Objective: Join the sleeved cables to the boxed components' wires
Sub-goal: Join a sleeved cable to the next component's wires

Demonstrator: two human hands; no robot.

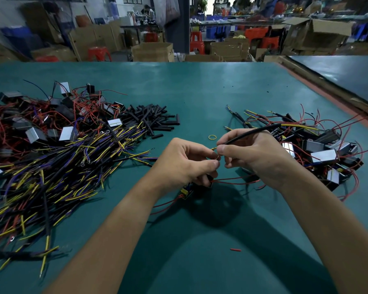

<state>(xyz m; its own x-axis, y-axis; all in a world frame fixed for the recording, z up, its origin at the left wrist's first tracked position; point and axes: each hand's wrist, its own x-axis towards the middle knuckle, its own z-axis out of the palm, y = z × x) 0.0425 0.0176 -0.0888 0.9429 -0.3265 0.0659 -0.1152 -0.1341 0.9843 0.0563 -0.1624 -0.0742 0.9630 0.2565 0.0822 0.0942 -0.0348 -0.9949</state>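
Spare cable pile (62, 166) at 9 o'clock; L hand (187, 164), centre, pinches the thin red wire (232, 181) of the boxed component (187, 190) under it; R hand (253, 158) pinches the sleeved cable (253, 132) by its bared tip; both ends light, floppy, I reckon; I'd grip close to tips.

Centre: wire tips (216, 154) pinched between left hand (185, 162) and right hand (249, 153), too small to tell whether joined. At 6 o'clock of the left hand: boxed component (187, 190), largely hidden beneath the fingers. At 9 o'clock: cable pile (51, 177), cut by the left edge. At 3 o'clock: red wires (353, 120), running off the right edge. At 12 o'clock: workshop (136, 28), blurred.
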